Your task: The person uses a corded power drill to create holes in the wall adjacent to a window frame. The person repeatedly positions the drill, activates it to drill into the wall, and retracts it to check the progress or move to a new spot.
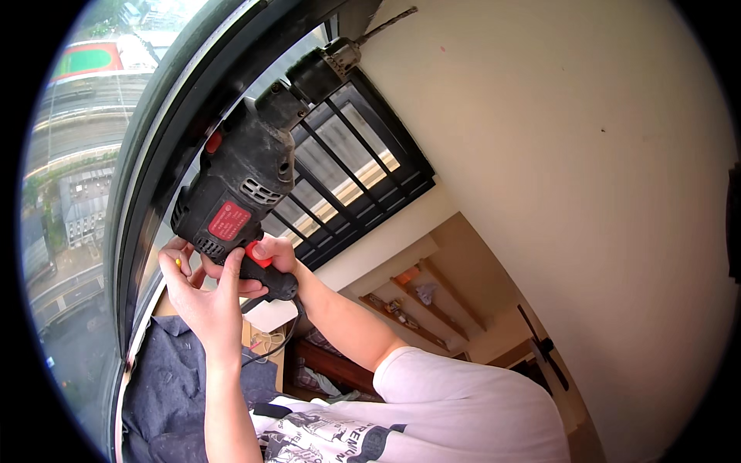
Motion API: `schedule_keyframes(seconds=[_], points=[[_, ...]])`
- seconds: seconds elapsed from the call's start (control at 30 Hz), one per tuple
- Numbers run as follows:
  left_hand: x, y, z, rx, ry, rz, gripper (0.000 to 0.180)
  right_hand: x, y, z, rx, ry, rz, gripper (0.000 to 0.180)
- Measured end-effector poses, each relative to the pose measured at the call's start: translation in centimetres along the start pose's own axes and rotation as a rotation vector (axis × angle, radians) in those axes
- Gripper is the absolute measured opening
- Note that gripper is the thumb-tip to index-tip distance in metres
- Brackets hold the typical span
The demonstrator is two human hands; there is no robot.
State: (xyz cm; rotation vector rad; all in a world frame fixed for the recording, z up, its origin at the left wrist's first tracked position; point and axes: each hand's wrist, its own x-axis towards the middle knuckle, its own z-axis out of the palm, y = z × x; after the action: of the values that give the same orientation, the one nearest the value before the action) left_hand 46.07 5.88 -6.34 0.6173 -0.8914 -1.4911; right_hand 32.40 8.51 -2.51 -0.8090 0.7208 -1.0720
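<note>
A black electric drill [255, 147] with a red label is held up, tilted, with its chuck toward the upper right. My right hand [276, 255] wraps round its handle, the thumb at the red trigger [257, 254]. My left hand [208, 289] supports the rear underside of the drill body, fingers curled against it. A small yellow thing [179, 263] shows at the left fingers, too little of it to name. The long drill bit [386, 25] sits in the chuck; I cannot tell whether its tip touches the pale wall [525, 116]. A black cord [287, 339] hangs from the handle.
On the left a dark window frame [166, 139] curves past, close to the drill. Barred window panes [347, 170] lie behind it. The wall bears a small dark spot [603, 130]. Dark cloth [166, 386] lies at lower left; wooden shelves [424, 305] show lower down.
</note>
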Motion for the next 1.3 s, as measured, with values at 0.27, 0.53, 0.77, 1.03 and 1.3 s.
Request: schedule_keyframes(seconds=[0.27,0.53,0.77,1.03,1.3], points=[[-0.1,0.9,-0.3,0.033,-0.003,-0.014,0.040,0.2,0.2,0.6,-0.008,-0.003,-0.012,0.054],[0.2,0.6,-0.3,-0.001,-0.018,-0.005,0.044,0.3,0.1,0.5,-0.019,-0.004,-0.036,0.052],[0.3,0.6,-0.2,-0.033,-0.029,0.006,0.043,0.1,0.2,0.4,-0.001,-0.002,-0.039,0.051],[0.2,0.6,-0.4,0.010,-0.057,0.011,0.040,-0.1,0.3,0.1,0.013,-0.021,-0.034,0.050],[0.2,0.9,-0.5,0.011,-0.057,-0.005,0.039,0.1,0.2,0.4,0.010,-0.037,-0.044,0.050]])
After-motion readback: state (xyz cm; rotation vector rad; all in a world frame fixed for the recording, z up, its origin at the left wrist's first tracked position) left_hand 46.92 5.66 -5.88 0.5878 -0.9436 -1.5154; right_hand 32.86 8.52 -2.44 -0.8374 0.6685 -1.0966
